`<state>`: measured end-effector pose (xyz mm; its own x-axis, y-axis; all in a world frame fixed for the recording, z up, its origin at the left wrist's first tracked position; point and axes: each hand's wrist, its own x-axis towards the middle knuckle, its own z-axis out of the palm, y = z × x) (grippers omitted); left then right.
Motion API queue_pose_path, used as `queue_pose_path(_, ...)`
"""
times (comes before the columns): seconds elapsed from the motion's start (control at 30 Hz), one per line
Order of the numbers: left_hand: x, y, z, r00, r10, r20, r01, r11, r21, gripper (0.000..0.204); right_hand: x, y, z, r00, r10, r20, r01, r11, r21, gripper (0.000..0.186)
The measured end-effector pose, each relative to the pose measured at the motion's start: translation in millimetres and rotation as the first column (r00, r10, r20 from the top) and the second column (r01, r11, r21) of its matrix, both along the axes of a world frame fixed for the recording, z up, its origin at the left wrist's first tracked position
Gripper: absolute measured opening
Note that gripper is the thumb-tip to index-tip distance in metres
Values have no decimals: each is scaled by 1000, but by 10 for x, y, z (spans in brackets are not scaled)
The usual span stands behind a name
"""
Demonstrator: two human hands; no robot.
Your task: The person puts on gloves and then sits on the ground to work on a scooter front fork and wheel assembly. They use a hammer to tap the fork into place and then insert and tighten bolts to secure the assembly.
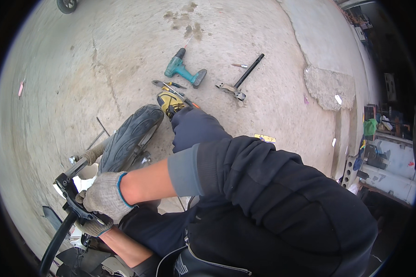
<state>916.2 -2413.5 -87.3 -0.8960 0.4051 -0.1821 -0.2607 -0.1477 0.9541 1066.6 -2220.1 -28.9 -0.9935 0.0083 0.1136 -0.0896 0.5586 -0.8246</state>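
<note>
My right hand (pixel 107 197), in a grey knitted glove with a blue cuff edge, is closed at the black clamp of a steering stem (pixel 62 231). Just below it, my left hand (pixel 94 227), also gloved, grips the underside of the same clamp; its fingertips are partly hidden. The stem's long black tube points toward the lower left. A metal fork leg (pixel 80 166) runs from the clamp toward a front wheel with a black tyre (pixel 129 138). This wheel lies close beside my leg.
On the concrete floor ahead are a teal cordless drill (pixel 182 69), pliers (pixel 176 85) by my yellow shoe (pixel 167 101), and another stem with a silver clamp (pixel 242 81). A thin metal T-shaped tool (pixel 101 130) lies left of the tyre. Cluttered shelving (pixel 388 152) stands at right.
</note>
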Motion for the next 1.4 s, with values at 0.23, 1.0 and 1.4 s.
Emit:
queue_pose_path(0.23, -62, 171, 142, 841, -388, 376, 104, 799, 593, 64, 137, 166, -54, 992, -109, -70, 119, 982, 145, 30)
queue_pose_path(1.0, 366, 681, 421, 867, -353, 352, 162, 867, 472, 63, 341, 430, 41, 988, -147, -52, 153, 976, 155, 31)
queue_pose_path(1.4, 433, 643, 407, 776, -477, 414, 88, 730, 677, 71, 283, 388, 209, 996, -93, -3, 92, 992, 88, 34)
